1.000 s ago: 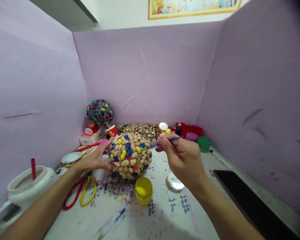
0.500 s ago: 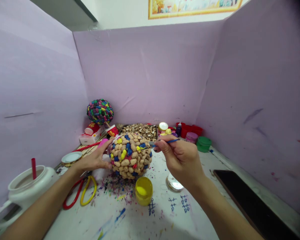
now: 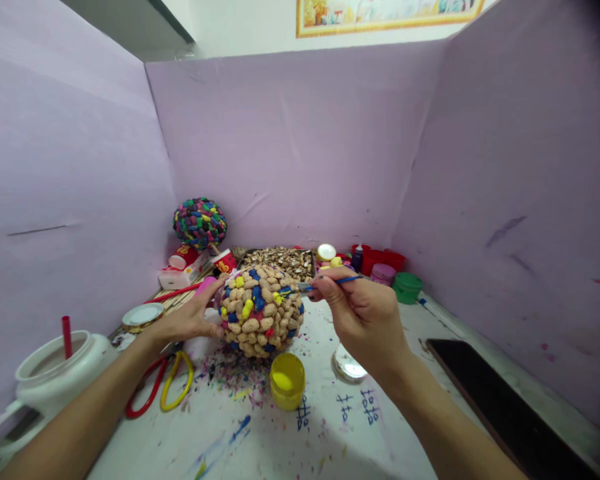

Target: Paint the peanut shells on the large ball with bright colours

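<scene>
A ball covered in peanut shells [image 3: 261,311], some painted blue, yellow and red, stands on the paint-spattered white table [image 3: 330,433]. My left hand [image 3: 190,319] rests against its left side with fingers spread. My right hand [image 3: 363,313] pinches a thin blue paintbrush [image 3: 325,285], whose tip touches the ball's upper right. An open pot of yellow paint [image 3: 287,381] sits just in front of the ball.
A fully painted shell ball [image 3: 200,223] stands at the back left, a tray of loose shells [image 3: 283,261] behind. Paint pots [image 3: 395,277] are at the back right, a lid [image 3: 349,365] near my wrist, red-yellow scissors [image 3: 163,387] and a white jug [image 3: 45,377] left, a dark slab [image 3: 500,407] right. Purple walls enclose three sides.
My right hand has edged a little left and up with the brush, its tip shifting slightly on the ball's upper right. My left hand and the ball have stayed put.
</scene>
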A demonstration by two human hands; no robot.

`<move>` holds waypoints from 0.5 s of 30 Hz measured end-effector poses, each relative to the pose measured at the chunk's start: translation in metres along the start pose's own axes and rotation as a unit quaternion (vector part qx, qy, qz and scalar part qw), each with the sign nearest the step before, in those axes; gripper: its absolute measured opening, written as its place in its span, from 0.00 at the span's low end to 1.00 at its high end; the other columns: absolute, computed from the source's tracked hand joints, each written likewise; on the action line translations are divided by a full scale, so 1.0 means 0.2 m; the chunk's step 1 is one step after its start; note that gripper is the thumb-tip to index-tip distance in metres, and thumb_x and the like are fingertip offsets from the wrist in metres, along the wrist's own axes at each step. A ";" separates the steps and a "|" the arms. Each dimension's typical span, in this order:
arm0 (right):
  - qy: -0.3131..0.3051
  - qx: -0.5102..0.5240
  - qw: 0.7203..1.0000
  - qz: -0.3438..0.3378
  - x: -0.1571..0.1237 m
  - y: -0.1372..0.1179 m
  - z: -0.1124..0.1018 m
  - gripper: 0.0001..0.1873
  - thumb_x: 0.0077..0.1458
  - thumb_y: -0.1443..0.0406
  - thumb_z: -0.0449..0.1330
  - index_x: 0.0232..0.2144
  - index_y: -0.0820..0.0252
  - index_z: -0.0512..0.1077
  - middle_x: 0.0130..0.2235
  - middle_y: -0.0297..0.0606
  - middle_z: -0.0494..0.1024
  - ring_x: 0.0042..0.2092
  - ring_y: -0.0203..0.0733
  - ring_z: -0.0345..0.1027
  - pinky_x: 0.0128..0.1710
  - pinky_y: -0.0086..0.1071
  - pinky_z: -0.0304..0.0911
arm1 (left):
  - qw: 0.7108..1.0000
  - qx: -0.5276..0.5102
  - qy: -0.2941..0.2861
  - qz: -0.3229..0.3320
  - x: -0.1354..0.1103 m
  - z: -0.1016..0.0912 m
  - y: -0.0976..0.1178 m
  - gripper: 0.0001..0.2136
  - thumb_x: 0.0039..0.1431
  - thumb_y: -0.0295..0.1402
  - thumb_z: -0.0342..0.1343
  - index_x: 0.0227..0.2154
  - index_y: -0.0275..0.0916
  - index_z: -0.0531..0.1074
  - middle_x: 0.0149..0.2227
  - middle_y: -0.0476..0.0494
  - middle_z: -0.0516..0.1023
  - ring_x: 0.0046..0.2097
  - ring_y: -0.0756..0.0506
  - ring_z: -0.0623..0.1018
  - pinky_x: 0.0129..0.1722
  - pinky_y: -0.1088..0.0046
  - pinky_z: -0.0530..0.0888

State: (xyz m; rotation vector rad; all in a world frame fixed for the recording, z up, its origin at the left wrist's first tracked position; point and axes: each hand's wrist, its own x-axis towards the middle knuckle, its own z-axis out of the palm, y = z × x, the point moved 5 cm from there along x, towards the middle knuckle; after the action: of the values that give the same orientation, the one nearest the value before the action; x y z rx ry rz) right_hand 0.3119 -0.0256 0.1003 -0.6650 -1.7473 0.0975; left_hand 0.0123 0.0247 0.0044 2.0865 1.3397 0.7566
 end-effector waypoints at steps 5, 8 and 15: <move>0.007 0.010 1.000 0.003 0.00 0.01 0.00 0.11 0.59 0.65 0.53 0.27 0.59 0.73 0.27 0.36 0.79 0.29 0.36 0.73 0.28 0.29 0.66 | 1.000 -0.004 0.002 0.000 0.00 0.00 0.00 0.53 0.41 0.52 0.64 0.65 0.46 0.40 0.65 0.34 0.53 0.63 0.29 0.56 0.60 0.48 0.57; 0.001 0.008 1.000 0.003 0.00 0.01 0.00 0.12 0.60 0.65 0.53 0.26 0.60 0.73 0.27 0.36 0.79 0.28 0.36 0.73 0.28 0.29 0.66 | 1.000 0.001 0.002 -0.003 0.00 0.00 0.01 0.53 0.41 0.53 0.64 0.65 0.45 0.41 0.65 0.34 0.52 0.64 0.29 0.56 0.61 0.48 0.55; -0.003 0.000 1.000 0.001 0.00 0.00 -0.01 0.13 0.59 0.66 0.54 0.24 0.60 0.73 0.25 0.36 0.78 0.26 0.36 0.72 0.25 0.28 0.64 | 1.000 0.004 0.002 -0.007 0.00 0.00 -0.01 0.52 0.41 0.52 0.65 0.65 0.46 0.42 0.65 0.35 0.53 0.64 0.29 0.56 0.61 0.48 0.56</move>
State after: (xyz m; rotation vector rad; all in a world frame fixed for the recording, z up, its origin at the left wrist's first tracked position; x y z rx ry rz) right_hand 0.3130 -0.0258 0.1015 -0.6671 -1.7516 0.1010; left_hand 0.0098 0.0256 0.0029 2.0822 1.3600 0.7509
